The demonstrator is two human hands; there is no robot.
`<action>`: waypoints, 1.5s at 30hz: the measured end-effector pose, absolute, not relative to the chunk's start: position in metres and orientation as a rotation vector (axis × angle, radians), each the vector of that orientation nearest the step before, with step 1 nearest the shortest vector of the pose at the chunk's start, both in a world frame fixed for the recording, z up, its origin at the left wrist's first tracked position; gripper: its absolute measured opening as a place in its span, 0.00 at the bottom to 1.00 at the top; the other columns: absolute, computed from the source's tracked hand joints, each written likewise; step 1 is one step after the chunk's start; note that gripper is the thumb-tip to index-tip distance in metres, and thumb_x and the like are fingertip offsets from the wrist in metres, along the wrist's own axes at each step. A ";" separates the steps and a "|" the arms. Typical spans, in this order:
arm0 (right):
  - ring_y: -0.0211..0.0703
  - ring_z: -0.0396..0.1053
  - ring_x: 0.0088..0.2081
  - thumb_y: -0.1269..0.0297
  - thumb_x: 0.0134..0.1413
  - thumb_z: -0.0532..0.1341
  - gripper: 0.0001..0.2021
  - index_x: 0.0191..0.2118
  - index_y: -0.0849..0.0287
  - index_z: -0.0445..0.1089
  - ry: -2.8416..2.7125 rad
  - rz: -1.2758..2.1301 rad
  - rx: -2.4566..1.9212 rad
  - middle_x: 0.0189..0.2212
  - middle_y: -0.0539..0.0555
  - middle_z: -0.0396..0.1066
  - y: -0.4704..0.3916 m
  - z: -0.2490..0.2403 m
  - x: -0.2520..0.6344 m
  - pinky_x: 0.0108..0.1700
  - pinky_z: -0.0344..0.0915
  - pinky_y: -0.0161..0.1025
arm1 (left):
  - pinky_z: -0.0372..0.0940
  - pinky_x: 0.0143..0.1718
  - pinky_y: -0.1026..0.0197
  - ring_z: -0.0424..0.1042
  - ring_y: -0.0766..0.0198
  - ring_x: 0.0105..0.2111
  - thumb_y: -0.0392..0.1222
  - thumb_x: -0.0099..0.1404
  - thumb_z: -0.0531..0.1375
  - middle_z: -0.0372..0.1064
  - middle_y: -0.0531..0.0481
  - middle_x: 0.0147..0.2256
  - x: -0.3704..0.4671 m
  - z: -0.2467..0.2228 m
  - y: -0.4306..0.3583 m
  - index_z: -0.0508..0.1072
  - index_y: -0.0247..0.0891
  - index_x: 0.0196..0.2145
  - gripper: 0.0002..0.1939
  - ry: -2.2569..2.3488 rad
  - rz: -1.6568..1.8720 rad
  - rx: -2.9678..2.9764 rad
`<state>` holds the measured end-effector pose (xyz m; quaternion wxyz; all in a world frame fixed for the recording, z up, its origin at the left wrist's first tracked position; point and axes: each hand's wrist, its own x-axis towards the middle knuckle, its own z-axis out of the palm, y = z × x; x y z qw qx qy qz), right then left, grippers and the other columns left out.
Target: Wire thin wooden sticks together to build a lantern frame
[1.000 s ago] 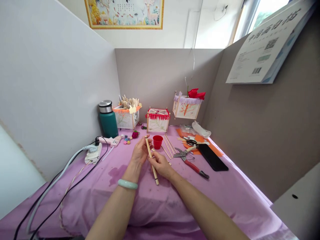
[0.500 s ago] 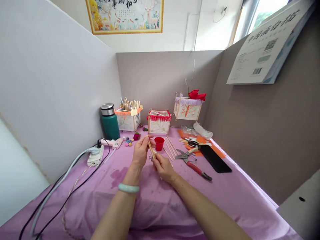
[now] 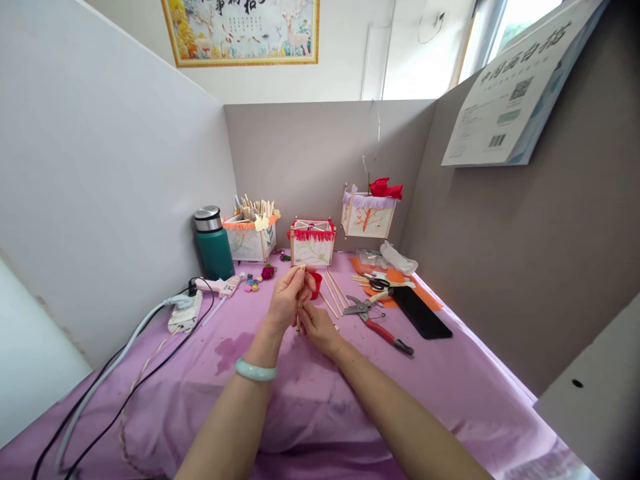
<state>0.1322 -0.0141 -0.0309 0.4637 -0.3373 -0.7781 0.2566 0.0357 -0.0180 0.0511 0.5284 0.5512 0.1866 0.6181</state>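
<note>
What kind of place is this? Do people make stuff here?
It looks like a craft corner, probably a place for making things. There's a little box with red fringe, loose wooden sticks and red-handled cutters.

A table with a purple cloth (image 3: 310,407).
At the back of the cloth stand a green bottle (image 3: 214,252), a box full of sticks (image 3: 250,244) and a box with red fringe (image 3: 313,251). Nearer are a red cup (image 3: 317,285), thin wooden sticks (image 3: 334,292), red-handled cutters (image 3: 384,329), a black phone (image 3: 424,315) and a white power strip (image 3: 184,317).
</note>
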 end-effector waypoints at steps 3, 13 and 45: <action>0.33 0.63 0.22 0.56 0.65 0.44 0.17 0.30 0.57 0.62 -1.924 0.665 -0.820 0.24 0.49 0.68 -0.013 -0.032 0.130 0.29 0.59 0.32 | 0.42 0.17 0.68 0.46 0.76 0.15 0.46 0.60 0.57 0.58 0.56 0.19 0.030 0.055 -0.018 0.71 0.33 0.37 0.13 0.404 1.489 1.236; 0.31 0.61 0.19 0.56 0.64 0.46 0.16 0.29 0.58 0.60 -1.863 0.808 -0.828 0.22 0.48 0.67 -0.007 -0.037 0.128 0.26 0.58 0.31 | 0.38 0.15 0.68 0.44 0.75 0.12 0.39 0.51 0.53 0.52 0.57 0.14 0.030 0.072 -0.009 0.66 0.34 0.23 0.06 0.406 1.412 1.071; 0.32 0.60 0.18 0.52 0.63 0.46 0.17 0.29 0.58 0.59 -1.815 0.916 -0.785 0.22 0.48 0.66 -0.007 -0.035 0.125 0.22 0.58 0.32 | 0.46 0.18 0.70 0.51 0.76 0.17 0.42 0.62 0.55 0.62 0.53 0.24 0.030 0.051 -0.006 0.64 0.35 0.29 0.07 0.360 1.589 1.247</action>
